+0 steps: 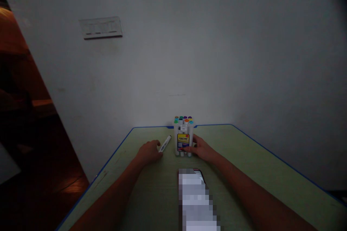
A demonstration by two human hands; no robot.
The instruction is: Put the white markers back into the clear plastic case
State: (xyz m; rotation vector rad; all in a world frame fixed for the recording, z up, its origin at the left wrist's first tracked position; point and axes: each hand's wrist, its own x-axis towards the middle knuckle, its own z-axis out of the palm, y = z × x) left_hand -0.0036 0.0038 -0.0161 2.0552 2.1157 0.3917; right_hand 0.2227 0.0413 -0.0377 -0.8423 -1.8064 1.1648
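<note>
A white marker (165, 143) with a dark end lies at a slant on the pale green table. My left hand (149, 152) is at its near end, with the thumb by the barrel and the index finger held apart from it. My right hand (201, 148) grips the lower right side of a clear marker case (175, 144), its thumb across the front label. Upright inside the case stand several white markers with coloured caps. The yellow and dark label faces me. The fingers behind the case are partly hidden.
A phone (199, 175), mostly blurred out, lies on the table (151, 195) between my forearms. Blue edging runs around the table. Behind it rises a white wall (217, 61) with a switch panel (101, 28). A dark opening (29, 115) is at the left.
</note>
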